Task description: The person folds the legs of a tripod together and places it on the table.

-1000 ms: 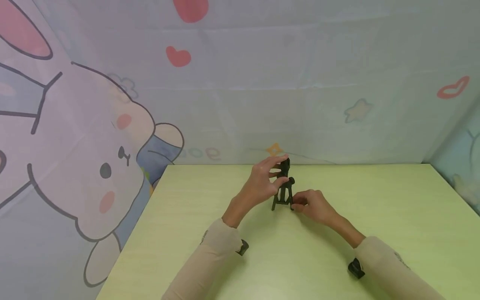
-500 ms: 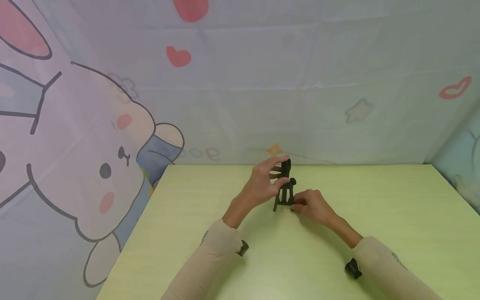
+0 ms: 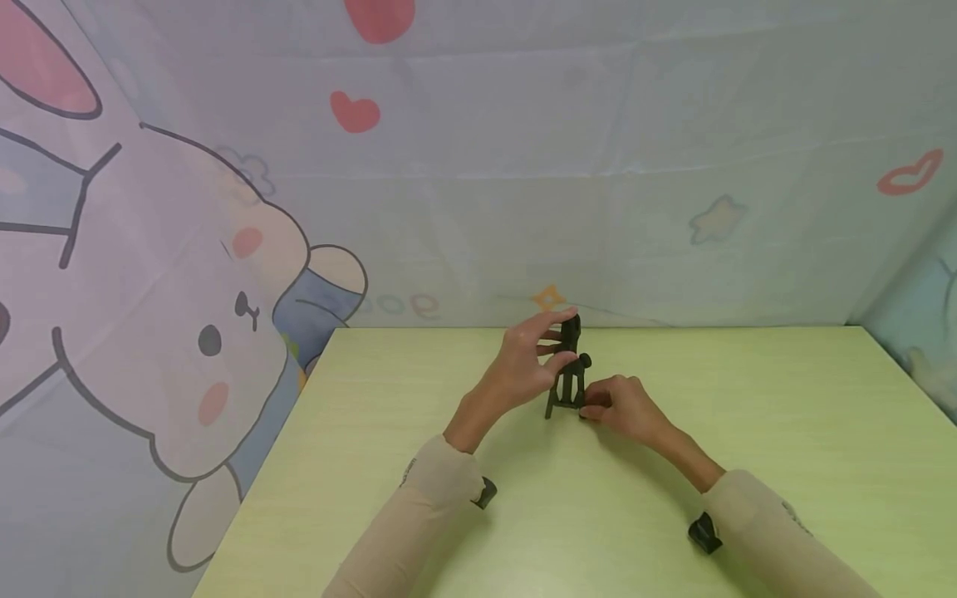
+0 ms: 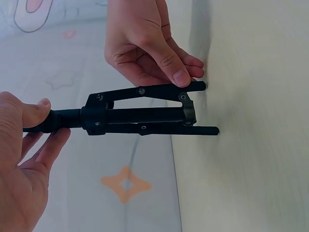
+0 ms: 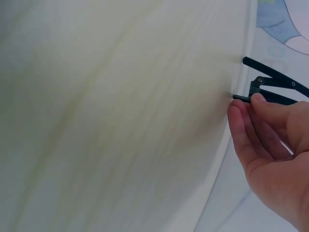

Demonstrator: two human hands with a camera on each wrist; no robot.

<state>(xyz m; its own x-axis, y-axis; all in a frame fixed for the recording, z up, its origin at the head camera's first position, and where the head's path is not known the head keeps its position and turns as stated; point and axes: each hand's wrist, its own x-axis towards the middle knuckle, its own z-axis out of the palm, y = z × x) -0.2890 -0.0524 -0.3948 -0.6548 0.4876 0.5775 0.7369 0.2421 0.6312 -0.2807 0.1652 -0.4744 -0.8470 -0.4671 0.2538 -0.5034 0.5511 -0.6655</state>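
Note:
A small black tripod (image 3: 567,386) stands upright near the back of the table, its legs only slightly spread. My left hand (image 3: 517,363) grips its upper part between thumb and fingers. A round knob (image 3: 586,360) sticks out to the right just below that grip. Low on the right, my right hand (image 3: 626,409) pinches one leg near its foot. In the left wrist view the tripod's hinged braces and centre column (image 4: 145,115) show, with the right thumb on the nearer leg (image 4: 195,86). Another leg (image 5: 260,66) stands apart from my fingers in the right wrist view.
The pale yellow-green table (image 3: 748,399) reaches back to a fabric backdrop (image 3: 478,208) printed with hearts and a large rabbit. Black wrist devices (image 3: 704,533) hang under both sleeves, close over the tabletop.
Over the last second the tripod's right leg has moved slightly inward with my right hand, and the tripod has turned a little. My left hand keeps its grip at the top.

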